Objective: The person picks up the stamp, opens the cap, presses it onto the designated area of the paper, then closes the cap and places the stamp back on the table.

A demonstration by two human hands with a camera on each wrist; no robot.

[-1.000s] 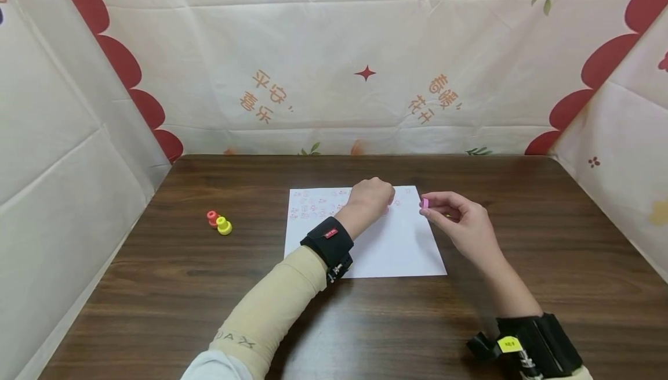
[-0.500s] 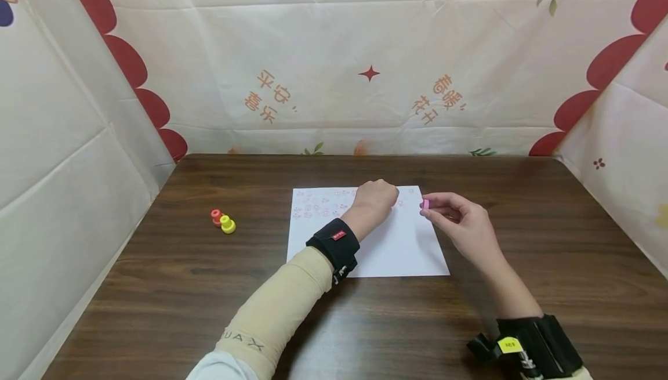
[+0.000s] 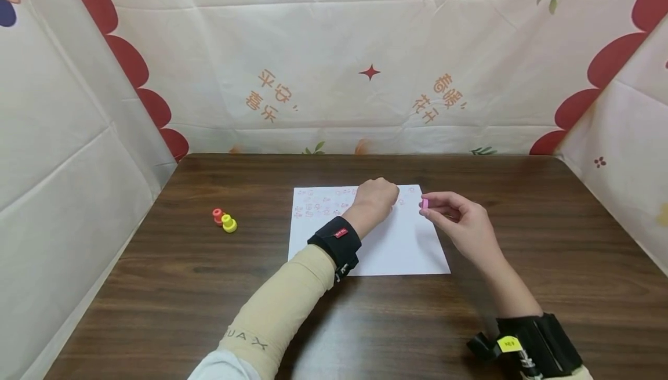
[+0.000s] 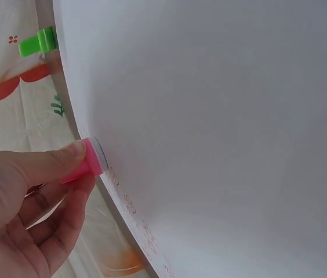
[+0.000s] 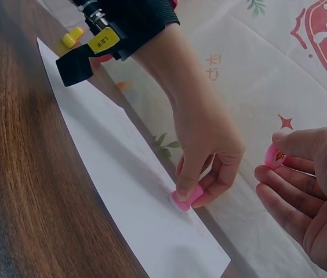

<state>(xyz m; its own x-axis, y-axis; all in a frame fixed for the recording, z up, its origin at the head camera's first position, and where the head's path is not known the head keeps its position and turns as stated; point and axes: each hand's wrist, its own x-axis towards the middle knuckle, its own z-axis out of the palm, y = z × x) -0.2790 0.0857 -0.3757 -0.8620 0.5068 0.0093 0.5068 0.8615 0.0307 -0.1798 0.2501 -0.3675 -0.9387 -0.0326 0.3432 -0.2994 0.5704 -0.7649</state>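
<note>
My left hand [image 3: 373,201] pinches a pink stamp [image 4: 85,161] between thumb and fingers. The stamp's pale face stands right at the white paper [image 3: 399,252], close to rows of small reddish prints [image 3: 318,203]. In the head view the hand's back hides that stamp; the right wrist view shows it low on the sheet. Just past the paper's right edge, my right hand [image 3: 461,220] pinches a small pink cap [image 5: 275,156] with a little picture on its round end. The cap is held up, apart from the sheet.
On the left of the wooden table [image 3: 172,287] a red stamp [image 3: 217,216] and a yellow stamp [image 3: 229,223] stand close together. A green stamp [image 4: 37,43] shows beyond the paper in the left wrist view. A printed cloth [image 3: 323,49] hangs behind the table.
The view has shifted slightly. Both hands stay in nearly the same places, the left over the paper and the right holding the pink cap.
</note>
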